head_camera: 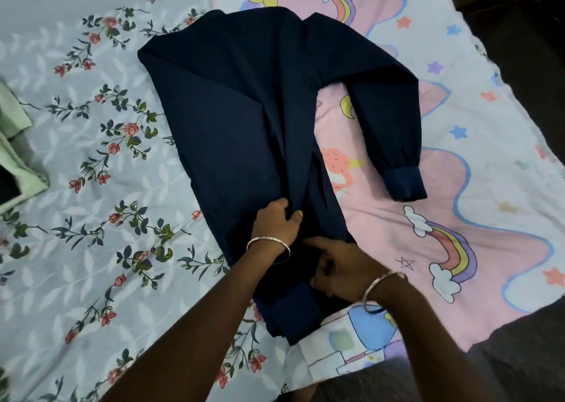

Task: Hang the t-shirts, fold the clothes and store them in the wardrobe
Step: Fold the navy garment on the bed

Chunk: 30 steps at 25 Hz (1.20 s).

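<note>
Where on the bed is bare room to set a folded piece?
Floral sheet between the navy garment and green cloth is bare; so is the pink sheet right of the outstretched sleeve. Crowded at the hem, under left hand and right hand.

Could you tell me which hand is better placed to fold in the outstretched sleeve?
Probably the right hand: the sleeve lies on its side, while the left hand pinches the navy top.

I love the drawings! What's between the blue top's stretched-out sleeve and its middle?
Only pink cartoon sheet lies between the sleeve and the navy top's body, seen in the head view.
</note>
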Available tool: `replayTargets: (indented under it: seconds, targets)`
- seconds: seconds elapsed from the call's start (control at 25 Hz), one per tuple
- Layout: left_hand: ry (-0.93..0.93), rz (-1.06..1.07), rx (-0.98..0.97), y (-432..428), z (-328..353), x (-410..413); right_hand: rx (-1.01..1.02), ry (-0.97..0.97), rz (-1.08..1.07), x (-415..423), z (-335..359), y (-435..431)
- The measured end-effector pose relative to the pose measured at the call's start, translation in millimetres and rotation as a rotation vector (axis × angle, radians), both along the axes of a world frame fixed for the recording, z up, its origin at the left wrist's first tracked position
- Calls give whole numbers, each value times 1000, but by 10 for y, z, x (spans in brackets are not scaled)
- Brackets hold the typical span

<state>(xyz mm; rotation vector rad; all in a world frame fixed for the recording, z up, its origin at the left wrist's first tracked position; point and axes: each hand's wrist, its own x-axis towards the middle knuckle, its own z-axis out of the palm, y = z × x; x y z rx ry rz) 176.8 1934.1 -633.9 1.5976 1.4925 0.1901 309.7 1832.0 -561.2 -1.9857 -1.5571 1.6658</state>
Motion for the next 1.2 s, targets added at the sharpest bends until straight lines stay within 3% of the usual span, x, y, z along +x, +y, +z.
replayTargets:
  seconds: [0.12,0.2,0.32,0.48,0.56,0.72,0.92,1.08,1.16,1.2]
  targets:
    - [-10,-23,-47,135,112,-47,52,112,-428,180,96,394]
    - [-132,84,7,331,219,-108,164,121,-705,293,84,721]
    - [-280,175,176,821,366,-202,210,282,-1005,407,-4,1261]
    - [-199,91,461,1603,360,-290,137,421,-1195,543,-151,1977]
    - [-72,-14,562,2005,268,-317,40,573,-1279,610,-189,2322]
    - [159,-240,595,2664,143,-296,44,823,-1492,691,-194,2879]
    - [341,-562,549,3118,-14,-157,256,1016,-1298,596,-67,3209]
    - [419,-730,342,3387,-149,-136,352,1032,-1138,349,112,3420]
    - [204,-622,183,3465,-74,-76,517,888,-1087,101,175,3485]
    - [-74,-386,5,3510,11,-73,566,759,-1024,-58,196,3505]
